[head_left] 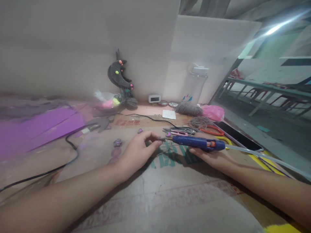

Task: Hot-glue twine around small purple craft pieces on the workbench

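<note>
My right hand (207,156) is wrapped round a blue glue gun (190,141), held level with its nozzle to the left. A long clear glue stick (252,153) runs from its back end. At the nozzle tip, my left hand (139,147) pinches a small dark grey piece (161,138), partly hidden by the fingers. Left of that hand lies a small grey and purple flower-like piece (118,142). Two smaller purple bits rest nearby, one purple bit (140,130) behind the left hand and another purple bit (168,134) just behind the nozzle.
Behind the glue gun lie pink thread snips (179,132), red-handled scissors (213,130), grey yarn (188,108) and a phone (239,136). A clear bottle (194,85), small clock (155,98) and dark crescent ornament (118,74) stand at the back. Purple sheets (51,127) and a black cable (73,147) occupy the left.
</note>
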